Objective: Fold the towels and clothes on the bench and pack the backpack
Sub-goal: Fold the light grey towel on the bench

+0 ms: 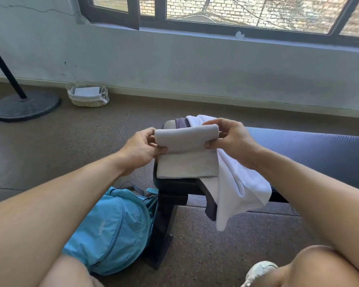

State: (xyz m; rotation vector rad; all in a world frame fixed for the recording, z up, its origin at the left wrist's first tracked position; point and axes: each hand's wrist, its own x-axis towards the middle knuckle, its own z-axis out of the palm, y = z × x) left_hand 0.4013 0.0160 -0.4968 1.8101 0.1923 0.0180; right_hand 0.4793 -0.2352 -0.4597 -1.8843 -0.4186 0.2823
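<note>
While both hands work on it, the grey towel point(187, 154) sits at the near end of the bench point(311, 150), folded over on itself so the top part curls forward in a roll and the lower flap lies flat, its edge reaching the bench's near edge. The left hand point(142, 147) pinches the left end of that roll, thumb underneath and fingers curled over the top. The right hand point(230, 137) does the same on the right end, thumb pressed against the lower side and fingers wrapped over the upper edge. So both sets of fingers are clamped on the towel, not spread out.

Right beside the towel, partly under its right side, a white cloth point(236, 189) is draped loose over the bench edge and hangs down toward the floor. Under that there's a dark purple-grey garment point(211, 210), a bit of it poking out below and another bit showing behind the towel. Can't really tell what kind of clothing it is.

Down on the floor, just left of the bench's black leg point(164, 220), the blue backpack point(112, 226) is lying on its side, zipper looks closed, touching or nearly touching the leg.

Further out: a wicker basket point(88, 96) with a white liner by the wall, a round black stand base point(25, 107) with a pole to its left, and a window point(236, 11) looking onto brick. My bare knees and one pale sneaker point(259, 272) are at the bottom.
</note>
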